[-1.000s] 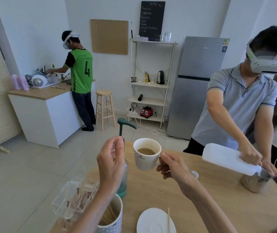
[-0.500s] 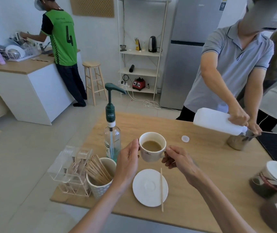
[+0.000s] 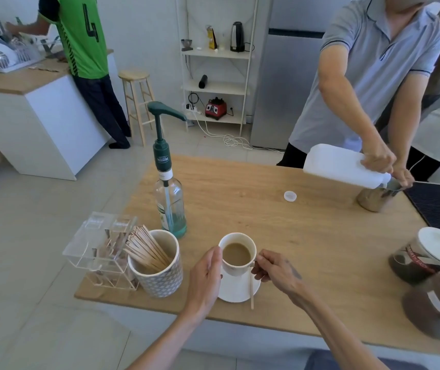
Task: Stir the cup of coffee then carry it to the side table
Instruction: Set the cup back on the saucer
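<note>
Wooden table [image 3: 253,209] fills the middle of a bright white kitchen room, and right at its near edge both hands are on the coffee cup [image 3: 237,253]. Right hand [image 3: 276,271] pinches the handle, fingers closed on it; left hand [image 3: 205,279] is cupped flat against the cup's left wall. The cup, full of milky coffee, sits over the white saucer [image 3: 236,291], and whether its base touches I cannot tell. A wooden stir stick [image 3: 251,289] lies across the saucer's right side, its end poking past the rim toward the table edge. Just left, a patterned mug [image 3: 157,276] is packed with stir sticks, and beside that stands a clear acrylic organiser [image 3: 101,247]. Behind the mug rises the syrup bottle [image 3: 169,201] with its green pump. Over on the right edge, lidded coffee jars [image 3: 424,260]. Further back, a small white cap [image 3: 290,195] lies alone on the wood, and a person in a grey polo [image 3: 373,62] tips a white jug [image 3: 344,166] into a steel pitcher [image 3: 379,196]. Far left, someone in a green jersey [image 3: 83,36] stands at the counter.
</note>
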Tool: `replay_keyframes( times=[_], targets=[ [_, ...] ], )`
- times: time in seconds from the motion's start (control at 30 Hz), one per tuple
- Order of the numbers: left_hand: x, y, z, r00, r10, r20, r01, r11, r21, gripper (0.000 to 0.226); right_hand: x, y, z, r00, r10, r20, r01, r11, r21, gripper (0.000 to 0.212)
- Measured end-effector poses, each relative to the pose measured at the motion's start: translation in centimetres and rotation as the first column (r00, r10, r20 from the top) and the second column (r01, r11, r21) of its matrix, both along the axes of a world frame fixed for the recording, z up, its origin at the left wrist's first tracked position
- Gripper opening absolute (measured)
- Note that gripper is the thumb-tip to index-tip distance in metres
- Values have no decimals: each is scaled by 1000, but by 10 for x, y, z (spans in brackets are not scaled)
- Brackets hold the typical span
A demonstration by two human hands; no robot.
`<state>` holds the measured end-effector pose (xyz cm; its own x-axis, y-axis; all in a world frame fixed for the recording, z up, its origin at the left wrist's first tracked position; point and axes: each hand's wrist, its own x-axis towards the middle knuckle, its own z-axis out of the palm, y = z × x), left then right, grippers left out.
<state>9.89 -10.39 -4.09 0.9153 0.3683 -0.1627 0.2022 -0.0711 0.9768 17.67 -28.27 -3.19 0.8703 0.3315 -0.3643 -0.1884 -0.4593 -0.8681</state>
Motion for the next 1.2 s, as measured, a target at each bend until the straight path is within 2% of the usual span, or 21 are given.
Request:
replay_keyframes(
  times=[0.1,0.23,0.7,0.77,0.87,0.93,1.07,1.2],
  targets=[
    [-5,-1,-8,1000,-17,-19,18,999,29,30,0,-1,-12,1000,15,-22,-15,1000,-25,34],
    [-10,0,-15,999,-35,-32,37,997,70,29,2,-1,-20,998,45,-38,-47,998,-52,32],
    [-14,3,-34,992,-41,-117,49,996,68,24,8,-4,-36,993,95,-75,-101,992,-80,23],
    [-13,4,-37,993,-53,-104,64,992,108,41,9,-6,-37,993,100,-70,-105,991,-78,19],
    [-13,8,-39,991,-39,-130,63,981,183,84,10,-11,-36,991,117,-72,-122,989,-79,21],
    [-8,13,-35,988,-63,-143,94,971,221,104,13,-15,-34,991,121,-51,-126,987,-103,25],
    [14,26,-29,954,-212,-212,268,922,281,130,33,-22,-34,1000,3,13,0,985,-170,23],
    [36,25,-24,892,-361,-273,445,810,383,136,60,-11,-40,999,-31,16,34,969,-247,24]
  ],
)
